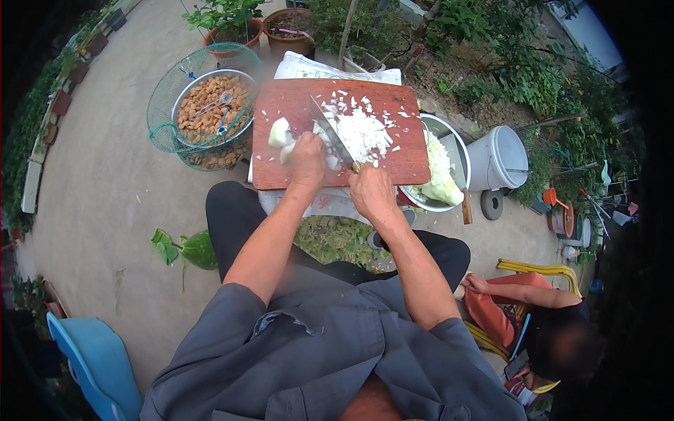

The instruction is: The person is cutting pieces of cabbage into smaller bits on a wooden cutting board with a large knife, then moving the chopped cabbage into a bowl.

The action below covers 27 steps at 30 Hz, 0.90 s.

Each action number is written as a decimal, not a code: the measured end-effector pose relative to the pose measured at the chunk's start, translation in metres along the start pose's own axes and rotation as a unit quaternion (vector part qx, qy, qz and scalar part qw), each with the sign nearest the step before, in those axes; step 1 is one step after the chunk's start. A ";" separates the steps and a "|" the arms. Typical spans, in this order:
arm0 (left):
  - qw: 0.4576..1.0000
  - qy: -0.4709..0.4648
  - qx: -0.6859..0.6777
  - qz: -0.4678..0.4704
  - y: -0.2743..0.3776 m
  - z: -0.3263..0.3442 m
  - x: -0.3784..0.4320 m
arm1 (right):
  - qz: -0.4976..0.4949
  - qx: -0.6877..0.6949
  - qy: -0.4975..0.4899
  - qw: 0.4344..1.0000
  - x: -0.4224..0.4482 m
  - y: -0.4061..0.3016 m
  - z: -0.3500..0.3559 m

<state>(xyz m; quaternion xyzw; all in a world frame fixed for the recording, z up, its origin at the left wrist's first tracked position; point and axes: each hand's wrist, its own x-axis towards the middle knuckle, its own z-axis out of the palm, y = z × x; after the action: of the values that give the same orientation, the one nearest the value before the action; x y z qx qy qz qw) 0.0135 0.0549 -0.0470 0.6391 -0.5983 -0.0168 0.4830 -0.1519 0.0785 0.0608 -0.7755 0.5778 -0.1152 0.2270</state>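
Note:
On a reddish-brown wooden cutting board (389,173), my right hand (373,190) grips the handle of a kitchen knife (333,133). Its broad blade slants up and left across the board, edge against pale cut pieces. With curled fingers, my left hand (307,160) holds a white vegetable piece (319,129) just left of the blade; the fingers partly hide it. Beside that hand sits a larger pale vegetable chunk (279,132). Finely chopped white vegetable (363,131) is heaped right of the blade, with bits scattered towards the board's far edge.
Right of the board, a metal basin (465,158) holds shredded vegetable, a pale gourd-like piece (443,190) and a wooden-handled blade (466,206). A white bucket (497,158) stands beyond. Brown pieces fill a bowl (210,105) inside green netting at left. A seated person (526,300) is at lower right.

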 end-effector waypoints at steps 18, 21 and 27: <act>1.000 0.018 -0.012 0.000 0.004 -0.003 -0.002 | -0.024 0.009 0.025 0.999 -0.005 -0.004 0.004; 1.000 -0.001 -0.005 0.000 0.004 -0.007 0.000 | -0.020 0.001 0.011 1.000 0.001 -0.005 0.001; 0.999 -0.002 -0.040 0.008 0.026 -0.038 -0.003 | -0.013 0.016 0.050 0.999 -0.011 -0.022 -0.009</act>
<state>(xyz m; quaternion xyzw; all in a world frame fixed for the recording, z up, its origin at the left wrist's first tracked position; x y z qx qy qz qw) 0.0159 0.0853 -0.0116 0.6143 -0.6028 -0.0382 0.5077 -0.1407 0.0919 0.0804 -0.7723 0.5764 -0.1663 0.2090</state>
